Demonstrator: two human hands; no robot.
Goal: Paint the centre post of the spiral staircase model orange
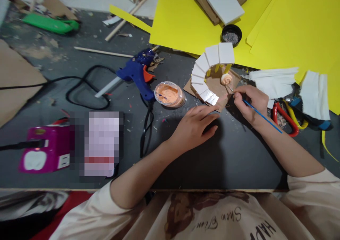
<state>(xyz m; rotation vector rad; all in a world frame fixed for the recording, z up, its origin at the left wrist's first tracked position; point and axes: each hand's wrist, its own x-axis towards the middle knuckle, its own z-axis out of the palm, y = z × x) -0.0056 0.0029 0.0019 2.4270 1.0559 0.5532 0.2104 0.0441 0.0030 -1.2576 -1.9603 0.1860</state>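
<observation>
My right hand (251,102) grips a thin blue paintbrush (261,115). The brush's tip meets a small peach-coloured round piece (226,79) with a swirled top. That piece stands on a cardboard base (216,82), inside a curved spiral staircase model (204,68) with white steps on yellow supports. My left hand (195,125) lies with its fingers stretched out, fingertips at the base's front edge beside the lowest step. Left of the model stands an open clear jar of peach paint (168,95).
A blue glue gun (136,72) with its black cord lies left of the jar. Red-handled pliers (287,121) and white paper strips (275,80) are at right. Yellow sheets (180,17) and a black cap (231,34) lie behind. A purple power socket (45,149) and a blurred-out phone-like item (102,141) sit at left.
</observation>
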